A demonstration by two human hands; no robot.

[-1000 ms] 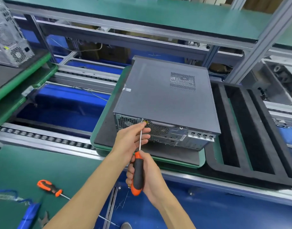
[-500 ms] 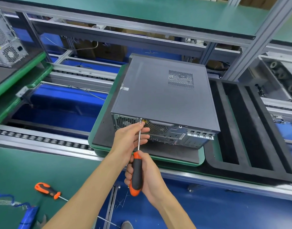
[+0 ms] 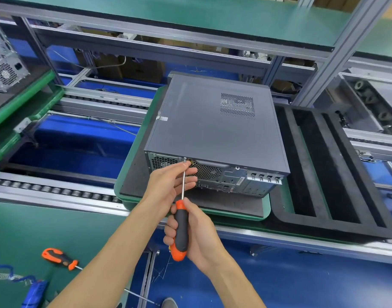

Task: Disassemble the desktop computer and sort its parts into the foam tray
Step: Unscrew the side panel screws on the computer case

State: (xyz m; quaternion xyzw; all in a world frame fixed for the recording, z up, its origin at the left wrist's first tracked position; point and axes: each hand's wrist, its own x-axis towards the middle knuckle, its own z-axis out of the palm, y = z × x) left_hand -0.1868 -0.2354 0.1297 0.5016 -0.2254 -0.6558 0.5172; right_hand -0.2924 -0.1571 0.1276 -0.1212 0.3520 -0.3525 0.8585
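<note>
Head view: the right hand grips a screwdriver by its handle, while the left hand pinches its shaft, tip at a rear-panel screw of the desktop computer. The case looks closed; the foam tray alongside holds nothing visible, so disassembly seems barely begun.

two screwdrivers, two computer cases, one foam tray, two hands

Both hands and the screwdriver block access to the rear panel's left end on the desktop computer. The panel's right end is unobstructed. The foam tray slots lie open, right of the case. A spare screwdriver occupies the bench near edge.
</note>
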